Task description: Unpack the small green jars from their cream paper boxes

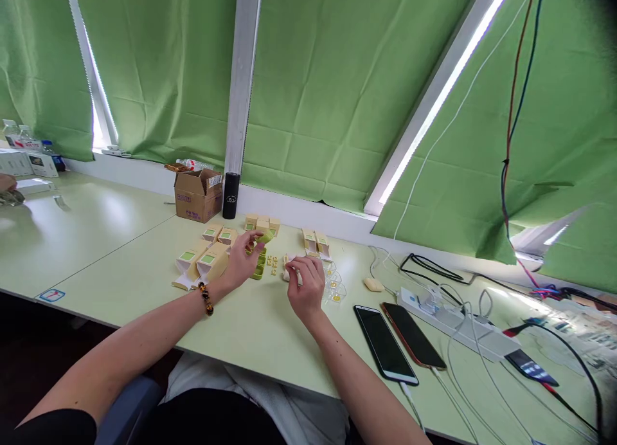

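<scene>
My left hand, a beaded bracelet at its wrist, pinches a small light-green box between thumb and fingers. Under and beside that hand lie more green boxes in a row. Several tiny yellow pieces are spread on the table between my hands. My right hand has its thumb and fingertips drawn together; what they hold, if anything, is too small to make out. Small whitish items lie partly hidden behind its fingers. Just right of it stand clear plastic containers with yellow bits inside.
Small cream cartons stand left of my hands, others behind them. Farther back are a cardboard box and a black tumbler. Two phones, a power strip and tangled cables occupy the right side.
</scene>
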Tool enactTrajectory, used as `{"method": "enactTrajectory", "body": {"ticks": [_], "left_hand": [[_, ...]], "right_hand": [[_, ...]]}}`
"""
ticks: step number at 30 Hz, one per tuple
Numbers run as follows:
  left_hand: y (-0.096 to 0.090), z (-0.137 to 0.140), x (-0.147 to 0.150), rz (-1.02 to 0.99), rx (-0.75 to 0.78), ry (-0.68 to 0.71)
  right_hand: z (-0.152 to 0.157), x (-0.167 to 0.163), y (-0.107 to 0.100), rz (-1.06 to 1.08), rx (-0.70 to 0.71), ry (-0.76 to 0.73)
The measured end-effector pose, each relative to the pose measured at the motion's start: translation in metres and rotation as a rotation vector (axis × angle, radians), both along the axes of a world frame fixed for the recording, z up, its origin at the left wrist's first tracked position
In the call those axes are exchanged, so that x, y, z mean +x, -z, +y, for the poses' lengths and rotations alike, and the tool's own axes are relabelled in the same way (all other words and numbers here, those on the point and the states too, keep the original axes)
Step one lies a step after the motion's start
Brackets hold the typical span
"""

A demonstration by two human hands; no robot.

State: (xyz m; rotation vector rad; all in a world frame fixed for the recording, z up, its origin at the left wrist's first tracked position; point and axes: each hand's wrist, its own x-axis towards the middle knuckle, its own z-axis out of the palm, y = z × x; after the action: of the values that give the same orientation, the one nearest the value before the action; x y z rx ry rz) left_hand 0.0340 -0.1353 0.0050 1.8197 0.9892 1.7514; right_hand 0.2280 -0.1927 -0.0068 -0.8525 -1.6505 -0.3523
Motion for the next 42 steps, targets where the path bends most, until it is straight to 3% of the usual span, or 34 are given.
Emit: {"method": "enactTrajectory", "body": {"ticks": [3, 6, 9, 16, 26, 31, 38, 42], "left_hand": [[-0.003, 0.004, 0.001, -0.248, -0.286, 0.220], [-0.007, 0.004, 0.000, -0.413, -0.458, 0.355], [-0.011, 0.002, -0.002, -0.522, -0.524, 0.433], [-0.014, 0.004, -0.006, -0.642, -0.603, 0.462], [-0.015, 0.004, -0.008, -0.668, -0.611, 0.436], [-0.015, 0.005, -0.008, -0.672, -0.589, 0.431], [-0.026, 0.013, -0.019, -0.604, -0.464, 0.374], [-0.043, 0.015, -0.031, -0.471, -0.409, 0.290]], "right_hand": [[0.009, 0.003, 0.002, -0.022, -0.075, 0.046], [0.016, 0.003, 0.003, -0.070, -0.180, 0.108], [0.023, 0.001, 0.002, -0.131, -0.300, 0.168], [0.044, -0.009, 0.005, -0.342, -0.518, 0.270], [0.055, -0.031, 0.018, -0.559, -0.633, 0.393], [0.053, -0.028, 0.014, -0.536, -0.660, 0.387], [0.031, -0.009, -0.008, -0.439, -0.539, 0.355], [0.009, -0.003, 0.002, -0.485, -0.465, 0.261]]}}
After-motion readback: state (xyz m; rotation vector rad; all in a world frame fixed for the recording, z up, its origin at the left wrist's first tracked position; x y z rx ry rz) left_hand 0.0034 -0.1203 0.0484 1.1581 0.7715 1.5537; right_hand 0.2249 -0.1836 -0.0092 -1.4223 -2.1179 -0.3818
